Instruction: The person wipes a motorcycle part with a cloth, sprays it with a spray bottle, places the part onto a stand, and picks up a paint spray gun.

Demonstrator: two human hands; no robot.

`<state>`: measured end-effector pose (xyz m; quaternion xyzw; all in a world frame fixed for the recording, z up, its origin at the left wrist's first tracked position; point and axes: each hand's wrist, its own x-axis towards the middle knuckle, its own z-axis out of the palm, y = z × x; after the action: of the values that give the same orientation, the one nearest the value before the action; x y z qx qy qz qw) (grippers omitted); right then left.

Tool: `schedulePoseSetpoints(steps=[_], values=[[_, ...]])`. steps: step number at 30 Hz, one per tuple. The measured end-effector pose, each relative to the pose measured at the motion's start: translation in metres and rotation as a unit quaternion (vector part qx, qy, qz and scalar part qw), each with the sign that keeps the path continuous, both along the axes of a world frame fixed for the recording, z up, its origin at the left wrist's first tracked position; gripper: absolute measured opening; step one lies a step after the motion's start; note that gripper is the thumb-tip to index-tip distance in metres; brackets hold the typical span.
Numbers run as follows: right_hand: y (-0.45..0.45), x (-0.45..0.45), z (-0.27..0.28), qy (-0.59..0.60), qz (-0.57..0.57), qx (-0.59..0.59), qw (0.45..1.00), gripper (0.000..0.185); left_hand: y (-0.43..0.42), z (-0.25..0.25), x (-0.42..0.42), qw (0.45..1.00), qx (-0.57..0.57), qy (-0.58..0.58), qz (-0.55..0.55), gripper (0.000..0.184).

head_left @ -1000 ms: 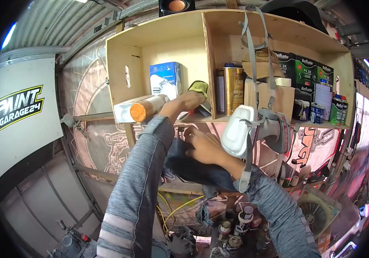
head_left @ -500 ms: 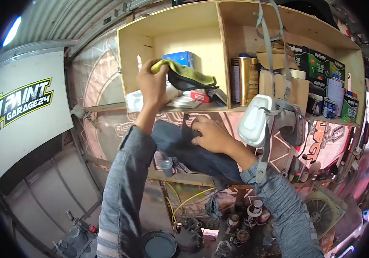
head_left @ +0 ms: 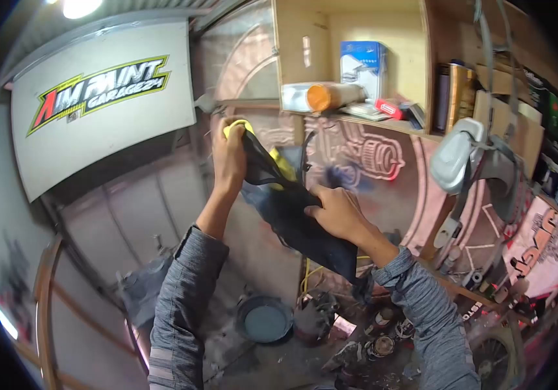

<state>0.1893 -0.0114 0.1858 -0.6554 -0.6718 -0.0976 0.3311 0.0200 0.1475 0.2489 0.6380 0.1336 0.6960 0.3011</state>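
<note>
My left hand (head_left: pixel 228 156) is closed on the top of a yellow-and-black cloth (head_left: pixel 261 161), whose black side hangs toward the right hand. Below and to the right, my right hand (head_left: pixel 339 214) grips a long dark navy cloth (head_left: pixel 308 231) with fingers curled into it. The dark cloth slants downward to the right, its lower end hanging free. Where the two cloths meet, they overlap, and I cannot tell whether they are joined. Both hands are in the air, in front of and below the wooden shelf.
The wooden shelf (head_left: pixel 427 78) holds a blue box (head_left: pixel 363 68) and an orange-ended can (head_left: pixel 324 97). A grey-white respirator mask (head_left: pixel 457 156) hangs by straps at right. A round basin (head_left: pixel 265 320) and several cans stand below. A white sign board (head_left: pixel 103 123) is at left.
My view has turned left. The left hand has lowered the yellow-and-black cloth from in front of the shelf to beside the dark cloth. The right hand still grips the dark cloth.
</note>
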Motion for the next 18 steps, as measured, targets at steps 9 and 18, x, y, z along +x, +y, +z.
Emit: schedulePoseSetpoints(steps=[9,18], values=[[0.03,-0.05,-0.093,0.149,0.122,-0.058,0.98,0.035,-0.058,-0.166,-0.113,0.961,-0.164,0.137,0.176,0.049],[0.032,-0.096,-0.203,0.317,0.162,-0.106,0.929,0.039,-0.169,-0.24,-0.158,0.886,-0.403,0.229,0.011,0.045]])
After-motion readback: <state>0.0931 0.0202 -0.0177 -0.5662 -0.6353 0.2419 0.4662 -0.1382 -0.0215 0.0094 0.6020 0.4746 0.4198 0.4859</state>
